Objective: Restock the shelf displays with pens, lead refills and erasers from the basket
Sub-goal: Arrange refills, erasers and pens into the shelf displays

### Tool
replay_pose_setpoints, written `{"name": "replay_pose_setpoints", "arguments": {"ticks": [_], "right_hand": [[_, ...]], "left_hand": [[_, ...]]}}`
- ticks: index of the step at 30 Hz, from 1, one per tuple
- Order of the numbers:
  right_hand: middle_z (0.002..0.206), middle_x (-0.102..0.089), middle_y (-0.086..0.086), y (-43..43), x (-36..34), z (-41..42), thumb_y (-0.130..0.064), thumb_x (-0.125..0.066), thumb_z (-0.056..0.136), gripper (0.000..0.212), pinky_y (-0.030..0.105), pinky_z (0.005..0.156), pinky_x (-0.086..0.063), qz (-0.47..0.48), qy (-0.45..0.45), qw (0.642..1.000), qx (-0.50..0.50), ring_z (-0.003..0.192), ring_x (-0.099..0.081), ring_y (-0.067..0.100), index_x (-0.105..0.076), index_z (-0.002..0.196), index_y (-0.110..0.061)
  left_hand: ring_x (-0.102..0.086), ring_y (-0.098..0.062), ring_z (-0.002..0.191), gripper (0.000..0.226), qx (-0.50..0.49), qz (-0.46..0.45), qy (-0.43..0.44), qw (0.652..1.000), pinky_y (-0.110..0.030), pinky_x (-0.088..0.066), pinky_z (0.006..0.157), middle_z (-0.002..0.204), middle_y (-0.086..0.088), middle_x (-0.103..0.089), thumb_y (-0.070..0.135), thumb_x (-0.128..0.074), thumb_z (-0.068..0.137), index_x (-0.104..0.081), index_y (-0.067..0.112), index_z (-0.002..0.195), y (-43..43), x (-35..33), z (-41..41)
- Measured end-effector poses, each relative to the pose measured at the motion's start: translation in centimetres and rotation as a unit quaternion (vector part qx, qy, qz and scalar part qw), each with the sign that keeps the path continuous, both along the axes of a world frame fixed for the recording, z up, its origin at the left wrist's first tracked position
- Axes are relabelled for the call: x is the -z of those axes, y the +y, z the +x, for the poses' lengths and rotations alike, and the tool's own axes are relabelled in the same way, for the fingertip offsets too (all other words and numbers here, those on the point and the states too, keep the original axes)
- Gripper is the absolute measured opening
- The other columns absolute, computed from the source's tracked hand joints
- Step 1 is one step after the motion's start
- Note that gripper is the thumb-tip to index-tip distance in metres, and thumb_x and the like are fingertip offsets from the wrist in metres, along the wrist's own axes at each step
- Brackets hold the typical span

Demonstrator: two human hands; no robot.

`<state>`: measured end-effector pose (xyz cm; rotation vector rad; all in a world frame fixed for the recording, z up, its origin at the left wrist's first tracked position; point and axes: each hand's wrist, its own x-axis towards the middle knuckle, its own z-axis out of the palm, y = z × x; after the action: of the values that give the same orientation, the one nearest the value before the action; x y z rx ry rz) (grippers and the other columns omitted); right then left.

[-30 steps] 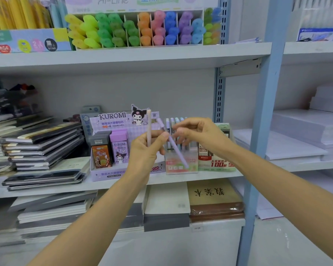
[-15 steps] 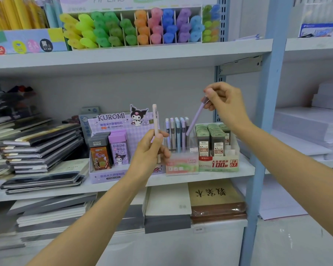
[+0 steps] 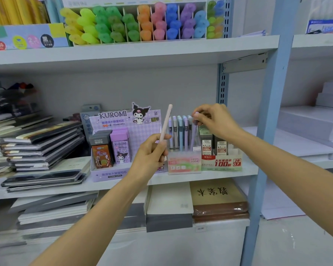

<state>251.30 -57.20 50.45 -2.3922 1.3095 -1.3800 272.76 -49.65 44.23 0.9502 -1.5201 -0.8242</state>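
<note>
My left hand (image 3: 152, 152) grips a pale pink pen (image 3: 166, 122) by its lower end, tip tilted up, in front of the Kuromi lead display (image 3: 123, 120). My right hand (image 3: 213, 120) pinches the top of a purple pen (image 3: 194, 135) that stands in the right side of the clear pen holder (image 3: 184, 164), beside several blue, grey and purple pens (image 3: 179, 131). To the right stands a green box of lead refills (image 3: 221, 162). The basket is out of view.
Stacked notebooks (image 3: 38, 143) fill the shelf's left. Highlighters (image 3: 138, 24) line the shelf above. A blue upright post (image 3: 265, 131) stands right of my right arm. Paper reams (image 3: 311, 127) lie beyond it. Notebooks and a brown pad (image 3: 217, 196) lie below.
My right hand has come down from beside the rail and lowered the purple pen into the clear holder. My left hand still holds the pink pen, now tilted slightly right.
</note>
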Motion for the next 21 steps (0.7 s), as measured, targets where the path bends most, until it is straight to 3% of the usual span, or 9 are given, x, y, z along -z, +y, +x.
{"name": "replay_pose_setpoints", "arguments": {"ticks": [5,9,14,16,19,21], "right_hand": [[0.076,-0.071,-0.007,-0.3,0.0,0.2,-0.021,-0.065,0.091,0.012,0.018,0.074,-0.054,0.019,-0.032,0.999,-0.01,0.072,-0.069,0.002,-0.063,0.103,-0.018],[0.078,-0.067,-0.009,-0.7,0.1,0.7,-0.02,-0.071,0.086,0.01,0.02,0.074,-0.052,0.016,-0.054,0.998,0.021,0.074,-0.064,0.004,-0.065,0.093,-0.018],[0.076,-0.054,-0.018,-0.8,-0.2,1.2,-0.025,-0.071,0.085,0.012,0.028,0.072,-0.048,0.02,0.028,0.996,0.079,0.07,-0.051,0.002,-0.074,0.093,-0.017],[0.078,-0.052,-0.019,-0.4,-0.5,1.3,-0.029,-0.063,0.091,0.019,0.023,0.072,-0.047,0.005,0.032,0.996,0.078,0.071,-0.051,0.001,-0.074,0.099,-0.016],[0.105,-0.063,-0.006,1.2,-1.1,1.3,-0.031,-0.057,0.095,0.032,0.02,0.071,-0.052,0.044,-0.07,0.994,-0.071,0.083,-0.064,0.009,-0.063,0.124,-0.019],[0.101,-0.07,0.0,2.0,-1.2,1.4,-0.023,-0.062,0.093,0.028,0.023,0.074,-0.057,0.098,-0.097,0.973,-0.184,0.082,-0.068,0.011,-0.065,0.12,-0.018]], "left_hand": [[-0.047,-0.009,0.056,0.021,0.027,0.001,0.027,0.999,-0.018,-0.041,0.051,0.071,-0.002,-0.064,0.016,-0.047,0.101,-0.06,0.014,0.118,0.1,0.1,0.0],[-0.051,-0.01,0.055,0.01,0.03,0.002,0.037,0.999,-0.021,-0.045,0.052,0.077,-0.005,-0.072,0.012,-0.052,0.099,-0.054,0.009,0.109,0.2,0.1,0.0],[-0.051,-0.013,0.055,0.007,0.026,0.011,0.052,0.998,-0.023,-0.045,0.051,0.084,-0.011,-0.075,0.009,-0.055,0.097,-0.049,0.009,0.1,0.2,0.1,0.2],[-0.05,-0.013,0.055,0.008,0.025,0.015,0.047,0.998,-0.023,-0.044,0.051,0.085,-0.012,-0.075,0.009,-0.057,0.096,-0.05,0.007,0.101,0.3,0.0,0.4],[-0.049,-0.012,0.053,0.013,0.024,0.013,0.037,0.999,-0.022,-0.043,0.049,0.086,-0.013,-0.075,0.008,-0.059,0.095,-0.053,0.0,0.104,0.4,0.0,0.4],[-0.048,-0.011,0.051,0.015,0.022,0.009,0.034,0.999,-0.02,-0.043,0.048,0.085,-0.012,-0.075,0.008,-0.061,0.093,-0.056,-0.002,0.104,0.4,-0.1,0.5]]}}
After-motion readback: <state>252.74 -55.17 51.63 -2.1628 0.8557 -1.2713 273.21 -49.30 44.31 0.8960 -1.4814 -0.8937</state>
